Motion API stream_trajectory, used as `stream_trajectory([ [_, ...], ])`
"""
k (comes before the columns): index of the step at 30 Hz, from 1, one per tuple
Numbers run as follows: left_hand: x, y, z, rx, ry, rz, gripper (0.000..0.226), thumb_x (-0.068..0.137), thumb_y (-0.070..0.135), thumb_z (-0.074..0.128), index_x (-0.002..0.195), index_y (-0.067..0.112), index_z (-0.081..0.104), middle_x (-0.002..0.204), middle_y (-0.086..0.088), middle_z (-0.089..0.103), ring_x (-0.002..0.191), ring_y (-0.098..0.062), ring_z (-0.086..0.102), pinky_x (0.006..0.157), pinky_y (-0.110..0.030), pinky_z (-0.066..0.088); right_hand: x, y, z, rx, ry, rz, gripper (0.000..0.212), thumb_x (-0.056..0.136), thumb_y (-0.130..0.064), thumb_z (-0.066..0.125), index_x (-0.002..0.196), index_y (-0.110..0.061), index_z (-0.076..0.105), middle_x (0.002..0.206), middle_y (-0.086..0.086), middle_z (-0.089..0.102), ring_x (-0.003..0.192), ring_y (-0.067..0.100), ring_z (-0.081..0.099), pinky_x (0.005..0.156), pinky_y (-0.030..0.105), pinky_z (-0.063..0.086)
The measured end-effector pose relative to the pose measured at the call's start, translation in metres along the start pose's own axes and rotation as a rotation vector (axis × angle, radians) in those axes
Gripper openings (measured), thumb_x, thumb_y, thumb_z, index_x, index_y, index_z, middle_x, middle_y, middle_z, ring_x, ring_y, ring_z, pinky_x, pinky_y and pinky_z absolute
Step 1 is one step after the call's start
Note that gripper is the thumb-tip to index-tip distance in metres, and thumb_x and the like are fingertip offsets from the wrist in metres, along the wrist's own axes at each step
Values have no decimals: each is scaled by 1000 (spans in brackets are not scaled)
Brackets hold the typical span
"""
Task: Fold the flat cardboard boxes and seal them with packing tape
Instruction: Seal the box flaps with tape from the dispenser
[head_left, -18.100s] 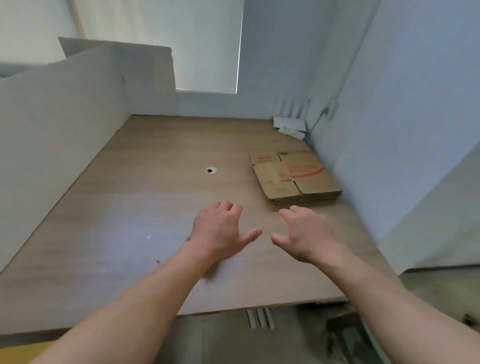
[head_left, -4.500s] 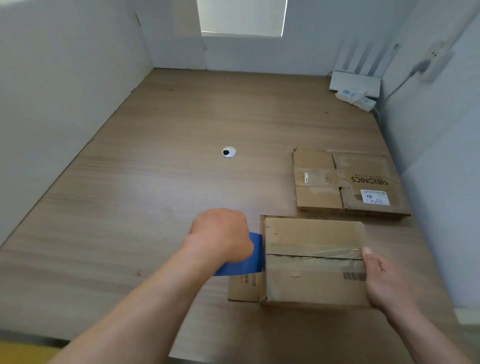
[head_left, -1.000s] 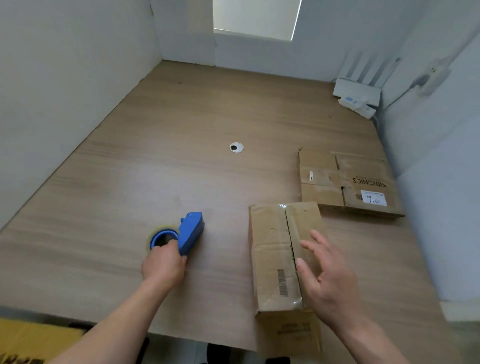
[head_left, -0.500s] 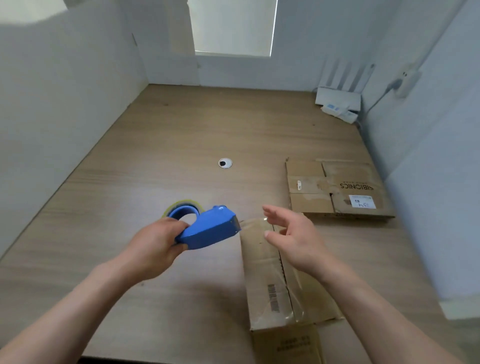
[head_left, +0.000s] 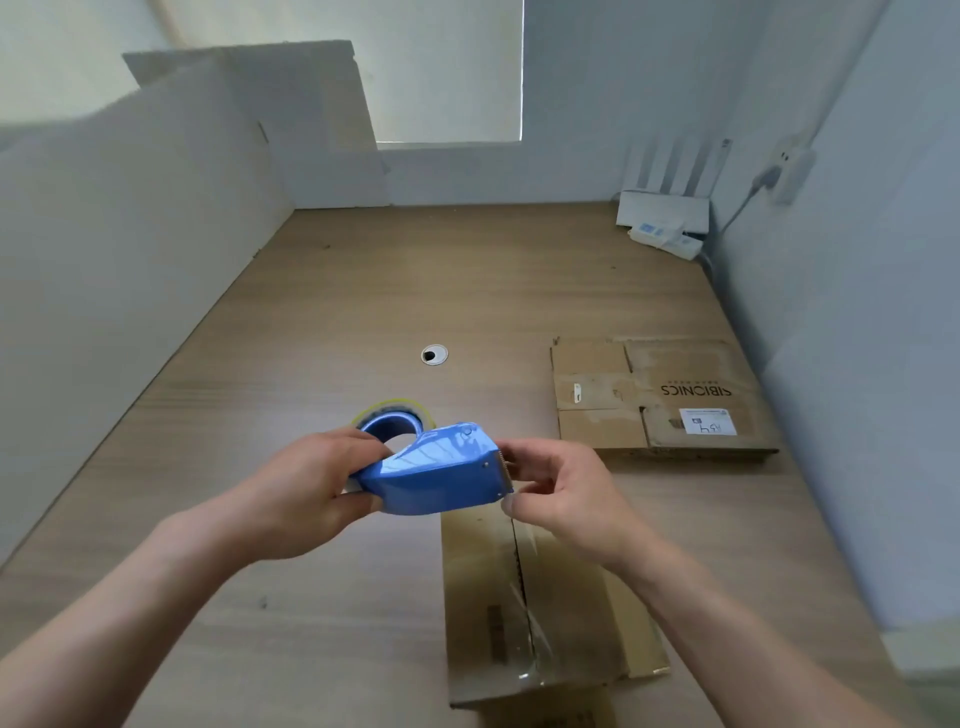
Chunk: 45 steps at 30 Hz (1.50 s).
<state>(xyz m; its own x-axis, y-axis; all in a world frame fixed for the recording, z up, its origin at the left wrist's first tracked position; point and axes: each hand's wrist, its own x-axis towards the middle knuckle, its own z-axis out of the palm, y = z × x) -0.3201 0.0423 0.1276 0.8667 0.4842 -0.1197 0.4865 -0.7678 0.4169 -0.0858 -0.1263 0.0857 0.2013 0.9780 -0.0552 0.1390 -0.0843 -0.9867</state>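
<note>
- Single head-worn wide-angle view, facing forward and down over the desk (head_left: 363, 291).
- Hands close, lower centre of frame; walls bound upper edges.

A light brown wooden counter (head_left: 467, 291) is carrying a taped brown cardboard box (head_left: 545, 613) at its near edge. Flattened brown cardboard boxes (head_left: 660, 395) are lying beyond it, a white router (head_left: 662, 213) is sitting in the far right corner, and a round cable hole (head_left: 434, 355) is showing mid-counter.
</note>
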Motion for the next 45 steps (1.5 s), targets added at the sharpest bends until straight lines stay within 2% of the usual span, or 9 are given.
stream_trajectory([
  [6, 5, 16, 1, -91, -43, -51, 20, 74, 31, 61, 88, 18, 66, 88, 7, 63, 83, -13, 59, 74, -37, 49, 0, 10, -20, 172, -29, 15, 50, 76, -14, 67, 126, -8, 68, 118, 6, 73, 115, 22, 67, 98, 42, 53],
  [9, 8, 19, 0, -124, -75, -64, 20, 71, 27, 61, 86, 16, 67, 84, 4, 63, 79, -15, 58, 70, -38, 48, -1, 11, -25, 145, -34, 66, 45, 79, -19, 63, 122, -11, 70, 111, 2, 75, 107, 16, 69, 88, 32, 54],
  [13, 11, 26, 0, -163, -87, -71, 15, 65, 26, 59, 75, 15, 63, 73, -1, 61, 68, -20, 56, 60, -38, 43, 2, 11, -20, 74, 33, 151, 19, 99, -15, 59, 109, -17, 75, 95, -1, 77, 87, 10, 72, 79, 36, 53],
  [17, 15, 30, 3, -263, -58, -79, 43, 63, 58, 67, 63, 16, 56, 56, 6, 46, 52, -10, 40, 49, -21, 27, 5, 11, -11, 34, 157, 123, 20, 100, -19, 60, 96, -27, 78, 87, -7, 75, 84, 5, 70, 67, 31, 52],
  [23, 23, 21, 5, -479, 2, -133, 73, 53, 87, 67, 60, 16, 56, 56, 6, 40, 52, -12, 36, 51, -25, 26, 10, 3, -15, -76, 247, -21, 20, 95, -17, 67, 77, -20, 75, 61, -7, 62, 56, 8, 53, 55, 31, 48],
  [25, 25, 12, 4, -571, 11, -141, 74, 51, 87, 70, 58, 14, 56, 57, 2, 40, 53, -14, 36, 51, -25, 27, 14, -4, -26, -128, 249, -48, 19, 94, -17, 68, 76, -16, 74, 55, -10, 59, 50, 6, 49, 52, 24, 44],
  [31, 17, -35, -9, -604, -4, -347, 74, 44, 84, 74, 57, 13, 58, 57, 0, 42, 52, -15, 37, 48, -22, 26, 26, 19, -76, -180, 378, 122, 26, 94, -12, 66, 70, -2, 70, 53, 2, 48, 50, 14, 42, 53, 34, 39],
  [39, 29, -69, 10, -608, -137, -466, 81, 54, 69, 72, 72, -8, 58, 60, -5, 49, 53, -18, 40, 53, -26, 26, 45, 63, -50, -201, 383, 302, 30, 94, -19, 66, 70, -2, 70, 52, 0, 51, 49, 16, 43, 56, 35, 40],
  [45, 34, -83, 20, -628, -170, -478, 80, 53, 71, 73, 76, -5, 65, 64, -8, 56, 58, -21, 46, 57, -28, 29, 45, 71, -41, -323, 425, 336, 30, 92, -24, 68, 65, -11, 71, 51, -7, 57, 53, 12, 49, 60, 29, 40],
])
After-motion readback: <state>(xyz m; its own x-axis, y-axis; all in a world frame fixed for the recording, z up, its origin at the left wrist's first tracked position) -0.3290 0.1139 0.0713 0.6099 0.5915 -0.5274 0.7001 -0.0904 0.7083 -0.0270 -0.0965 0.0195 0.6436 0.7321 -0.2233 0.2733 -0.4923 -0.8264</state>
